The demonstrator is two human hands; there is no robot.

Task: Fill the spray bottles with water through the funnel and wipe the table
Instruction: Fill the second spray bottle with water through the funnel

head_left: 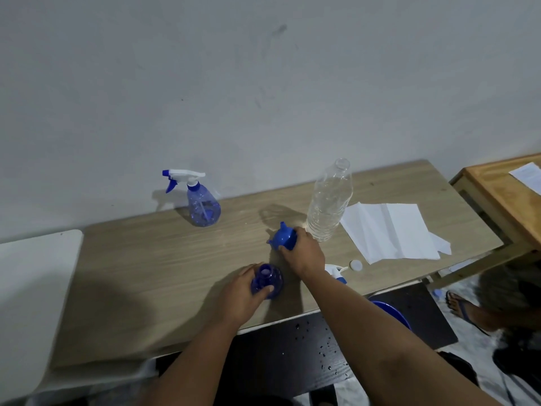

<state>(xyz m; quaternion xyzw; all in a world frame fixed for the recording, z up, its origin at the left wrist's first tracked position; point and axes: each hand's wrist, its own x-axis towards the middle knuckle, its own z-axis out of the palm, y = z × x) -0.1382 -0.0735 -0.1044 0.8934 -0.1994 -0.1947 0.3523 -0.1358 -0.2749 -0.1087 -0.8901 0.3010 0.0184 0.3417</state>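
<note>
My left hand (243,294) grips an open blue spray bottle (268,281) standing on the wooden table (146,273), its sprayer head off. My right hand (303,253) closes on a blue funnel (282,237) resting on the table just behind that bottle. A second blue spray bottle (202,203) with its white and blue trigger head fitted stands at the back left near the wall. A tall clear water bottle (329,206), uncapped and partly filled, stands right of the funnel. White tissue paper (389,230) lies unfolded at the right.
A white bottle cap (356,265) lies near the front edge, beside a loose sprayer head (336,273) half hidden by my right arm. A blue basin (392,313) sits below the table on a wet dark surface. A second wooden table (503,200) stands right, a person's sandalled foot (461,303) near it.
</note>
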